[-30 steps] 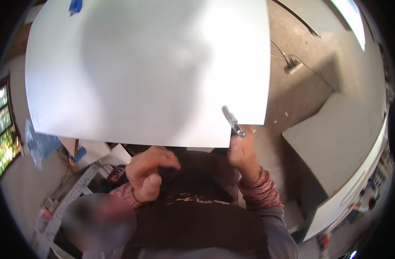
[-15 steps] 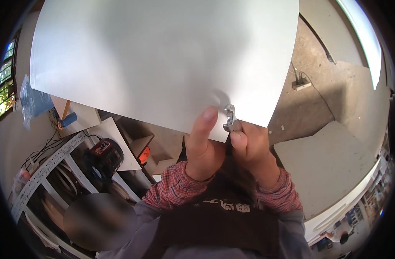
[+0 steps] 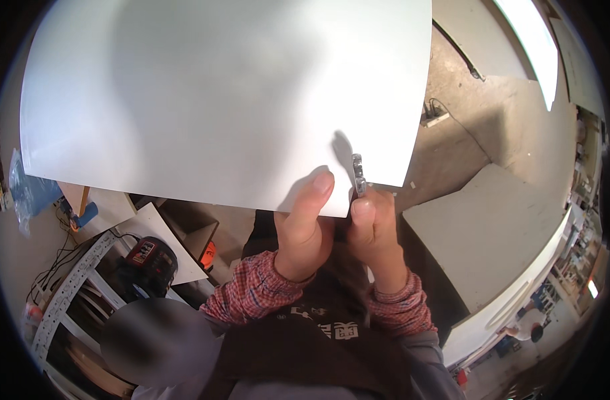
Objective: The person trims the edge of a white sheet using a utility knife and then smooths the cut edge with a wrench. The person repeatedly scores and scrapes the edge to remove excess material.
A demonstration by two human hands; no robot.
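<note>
In the head view, a white panel [image 3: 205, 133], shadowed across its middle, has a notch at its near right corner. There the right hand [image 3: 377, 230] pinches a metal fitting [image 3: 358, 175]; the left hand's [image 3: 303, 233] thumb overlaps the near edge, its other fingers hidden, grip unclear. Beyond the right edge, a power strip [image 3: 436, 120] lies on the floor [image 3: 461, 143].

Sleeve covers, two: on my remote feed I am seeing red checks with dark and pale lines; left cover [image 3: 255, 288] and right cover [image 3: 403, 305] are puckering at the wrists. Top [image 3: 423, 349], one: grey, it is showing shoulderward of both covers. Apron [image 3: 285, 363], one: dark brown, it is covering the torso and bearing white print [image 3: 345, 331]. Hands, two: left hand [image 3: 305, 233] and right hand [image 3: 375, 233] are going bare.
</note>
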